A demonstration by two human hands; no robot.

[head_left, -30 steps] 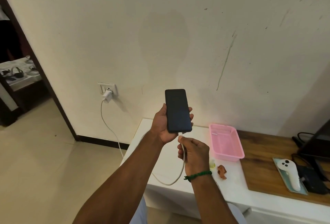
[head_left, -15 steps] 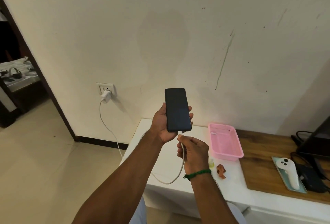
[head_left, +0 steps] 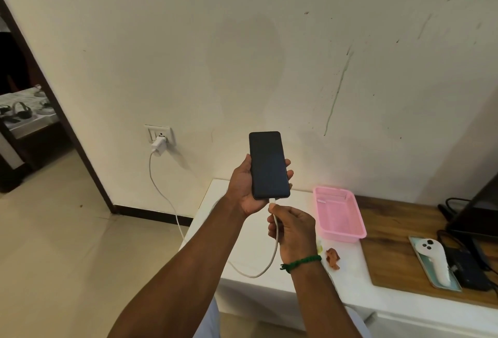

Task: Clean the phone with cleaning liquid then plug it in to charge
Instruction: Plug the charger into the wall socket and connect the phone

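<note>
Scene nearly unchanged: left hand (head_left: 244,189) still wraps dark-screened phone (head_left: 268,165), upright; right hand (head_left: 295,232) still pinches white charging cable (head_left: 273,254) just below connector (head_left: 272,199), which touches phone's bottom edge.

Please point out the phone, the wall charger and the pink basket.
phone (head_left: 268,165), head view, middle of its dark screen.
wall charger (head_left: 159,144), head view, its white body.
pink basket (head_left: 343,236), head view, its near wall.

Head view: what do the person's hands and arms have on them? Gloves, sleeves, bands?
Both forearms are bare, with no sleeves in view. The left hand and the right hand wear no gloves. A green braided band circles the right wrist.
</note>
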